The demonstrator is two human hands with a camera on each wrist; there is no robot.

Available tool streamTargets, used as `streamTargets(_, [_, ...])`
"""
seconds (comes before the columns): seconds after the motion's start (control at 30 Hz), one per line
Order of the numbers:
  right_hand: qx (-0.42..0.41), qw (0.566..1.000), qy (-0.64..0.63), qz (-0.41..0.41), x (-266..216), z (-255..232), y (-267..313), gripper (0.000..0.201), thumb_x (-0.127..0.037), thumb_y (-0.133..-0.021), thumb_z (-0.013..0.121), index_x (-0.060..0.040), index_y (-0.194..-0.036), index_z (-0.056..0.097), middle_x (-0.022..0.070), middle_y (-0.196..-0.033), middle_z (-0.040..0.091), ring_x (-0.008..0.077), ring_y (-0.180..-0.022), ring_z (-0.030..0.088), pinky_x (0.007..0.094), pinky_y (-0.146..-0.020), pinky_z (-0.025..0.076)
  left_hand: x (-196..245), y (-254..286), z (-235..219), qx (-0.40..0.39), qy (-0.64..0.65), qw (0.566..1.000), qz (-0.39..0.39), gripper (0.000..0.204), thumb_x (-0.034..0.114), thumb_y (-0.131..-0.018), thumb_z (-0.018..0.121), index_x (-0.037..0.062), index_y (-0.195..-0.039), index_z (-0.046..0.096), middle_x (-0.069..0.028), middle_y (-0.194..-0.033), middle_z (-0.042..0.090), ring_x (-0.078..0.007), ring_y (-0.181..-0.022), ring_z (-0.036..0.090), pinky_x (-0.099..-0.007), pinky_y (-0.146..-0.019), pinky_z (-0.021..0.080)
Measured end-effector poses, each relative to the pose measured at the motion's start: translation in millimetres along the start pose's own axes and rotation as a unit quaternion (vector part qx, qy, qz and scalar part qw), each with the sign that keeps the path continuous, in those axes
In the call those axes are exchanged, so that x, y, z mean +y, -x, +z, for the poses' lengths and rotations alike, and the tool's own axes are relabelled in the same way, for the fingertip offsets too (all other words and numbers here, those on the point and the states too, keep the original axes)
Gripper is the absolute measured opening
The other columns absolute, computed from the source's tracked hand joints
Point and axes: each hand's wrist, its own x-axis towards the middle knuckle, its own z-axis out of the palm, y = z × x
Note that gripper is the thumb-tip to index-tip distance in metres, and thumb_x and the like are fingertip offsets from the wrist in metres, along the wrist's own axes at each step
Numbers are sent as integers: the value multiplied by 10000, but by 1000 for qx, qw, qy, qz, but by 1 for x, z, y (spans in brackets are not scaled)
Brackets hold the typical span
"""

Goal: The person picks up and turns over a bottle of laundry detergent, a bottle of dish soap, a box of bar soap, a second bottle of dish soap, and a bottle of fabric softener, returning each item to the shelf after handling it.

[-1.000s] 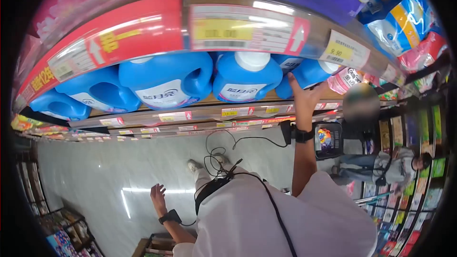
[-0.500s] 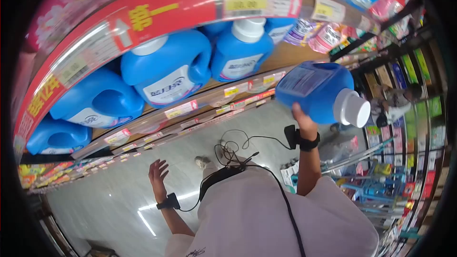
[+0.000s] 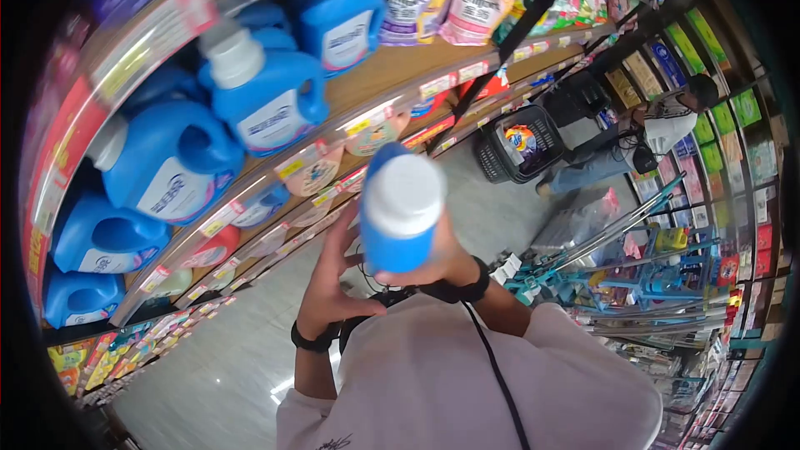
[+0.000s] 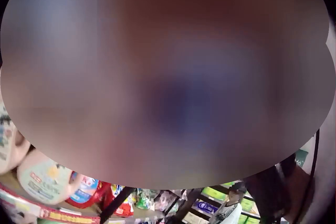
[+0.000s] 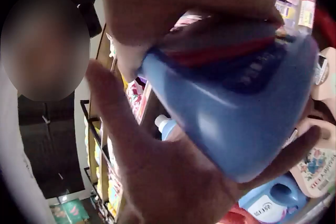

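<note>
A blue laundry detergent bottle (image 3: 398, 252) with a white cap (image 3: 408, 192) is held upright in front of the chest. My right hand (image 3: 446, 260) grips it, the fingers partly hidden behind the bottle. In the right wrist view that hand (image 5: 184, 8) lies over the top of the picture, above the blue bottle (image 5: 226, 129). Close at the bottle's left side is my left hand (image 3: 327, 287), thumb spread away from its extended fingers. Seen from the right wrist, the left hand (image 5: 168, 182) is around the bottle's lower end. A large blur covers most of the left wrist view.
Blue detergent bottles (image 3: 271, 112) line the shelf at the left, beside Comfort pouches (image 3: 479, 4). A black basket (image 3: 492, 158) holding an orange-and-purple pack is near another person (image 3: 667, 129). Mops with long handles (image 3: 633, 217) stand at the right.
The right hand took the detergent bottle off the shelf, swung it out tilted, and brought it upright before the chest. The left hand rose from the side to the bottle. The view turned right.
</note>
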Motion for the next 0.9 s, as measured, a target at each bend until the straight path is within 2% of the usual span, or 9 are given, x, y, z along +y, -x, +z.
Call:
streamTargets(0.07, [-3, 996, 65, -67, 10, -24, -3, 1230, -311, -569, 981, -9, -1470, 202, 171, -1368, 434, 251, -1303, 436, 398, -1095, 354, -14, -15, 28, -37, -188, 982, 6, 1265, 337, -529, 1006, 104, -1536, 276, -144, -1485, 457, -295, -1350, 476, -430, -1057, 442])
streamTargets(0.17, [-33, 996, 85, -12, 13, -77, 11, 1243, -287, -590, 987, -6, -1485, 172, 148, -1394, 431, 249, -1308, 435, 389, -1118, 320, -62, -28, 71, 23, -182, 981, -66, 860, 293, -653, 947, 35, -1349, 512, -122, -1265, 612, -266, -1203, 586, -401, -986, 487])
streamTargets(0.23, [-72, 995, 61, 37, -2, -121, 17, 1154, -307, -619, 979, 1, -1471, 264, 172, -1406, 440, 283, -1311, 445, 395, -1115, 336, -90, -43, 106, 89, -164, 982, -11, 617, 226, -758, 864, -13, -1260, 597, -127, -1168, 666, -248, -1081, 647, -374, -926, 521])
streamTargets(0.33, [-75, 972, 217, -47, -7, -191, 26, 1010, -299, -625, 973, 7, -1411, 417, 199, -1397, 480, 308, -1310, 469, 410, -1111, 358, -105, -60, 147, 113, -162, 980, 6, 652, 216, -771, 857, -10, -1314, 575, -134, -1223, 654, -229, -1108, 638, -368, -937, 519])
streamTargets(0.37, [-62, 965, 246, -62, -11, -210, 27, 816, -213, -686, 938, 6, -1349, 516, 187, -1302, 584, 284, -1218, 571, 394, -1012, 467, -111, -64, 155, 97, -118, 987, -57, 739, 242, -773, 858, -11, -1381, 524, -144, -1303, 619, -243, -1186, 606, -384, -992, 493])
streamTargets(0.53, [99, 948, 254, -167, 10, -275, 43, 465, 1, -789, 819, 6, -1200, 603, 113, -1070, 682, 140, -906, 660, 276, -713, 573, -99, -84, 208, 117, 208, 960, -148, 868, 252, -813, 784, -20, -1502, 332, -168, -1425, 512, -292, -1304, 520, -434, -1078, 432])
streamTargets(0.63, [269, 957, 100, -38, -18, -271, 34, 267, -107, -856, 795, -11, -1040, 626, 35, -875, 647, 94, -846, 612, 264, -656, 537, -103, -93, 214, 101, 272, 941, -172, 890, 357, -847, 731, -19, -1522, 289, -174, -1450, 490, -306, -1313, 518, -438, -1092, 429])
streamTargets(0.77, [66, 954, -134, 262, -15, -283, 37, 389, -457, -983, 623, -88, -870, 584, -9, -757, 555, 75, -702, 526, 214, -588, 393, -94, -105, 221, 55, 320, 926, -193, 840, 418, -897, 665, -18, -1518, 303, -194, -1461, 488, -318, -1311, 524, -439, -1106, 429])
streamTargets(0.9, [59, 877, -274, 390, -19, -281, 42, 406, -480, -976, 631, -145, -782, 508, -39, -677, 475, 77, -595, 455, 217, -557, 352, -65, -115, 232, 77, 286, 935, -197, 779, 548, -961, 466, -54, -1453, 407, -223, -1409, 544, -343, -1248, 578, -446, -1069, 461])
